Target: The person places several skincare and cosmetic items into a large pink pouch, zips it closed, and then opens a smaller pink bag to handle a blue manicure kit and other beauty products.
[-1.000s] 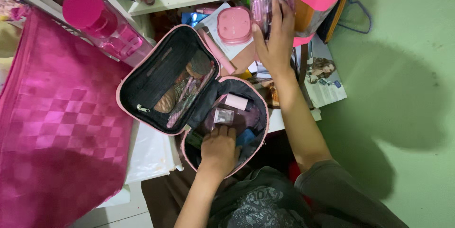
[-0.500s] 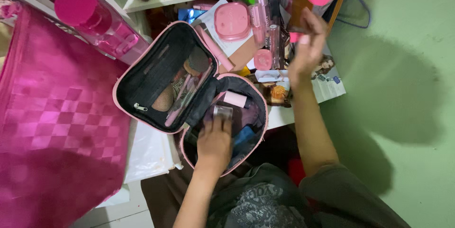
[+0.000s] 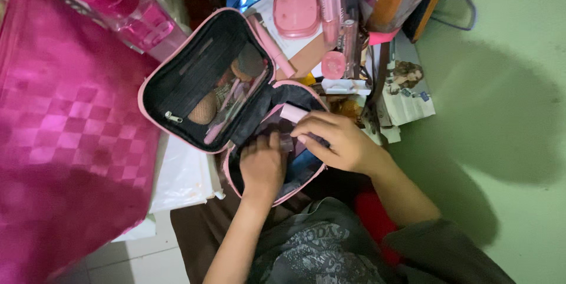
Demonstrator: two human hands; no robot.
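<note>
A pink-edged cosmetic case [image 3: 158, 75] with black lining lies open on my lap. Its lid pocket holds brushes and a tan sponge [image 3: 203, 111]. My left hand [image 3: 261, 165] reaches into the lower half, fingers curled on a small clear jar [image 3: 285, 142]. My right hand [image 3: 337, 140] has come over the same half from the right. Its fingertips rest at the jar and just below a pale pink tube [image 3: 293, 113]. What its fingers hold is hidden.
A round-cornered pink compact [image 3: 296, 12], clear gloss tubes [image 3: 339, 7] and a small pink pot [image 3: 333, 64] lie on the low shelf ahead. A pink checkered bag [image 3: 65, 125] and pink bottle [image 3: 118, 1] sit left. A magazine [image 3: 408, 92] and green floor [image 3: 507, 113] lie right.
My right hand left the clutter on the shelf and swung down into the case beside my left hand. The left hand stayed in the case, shifting slightly up.
</note>
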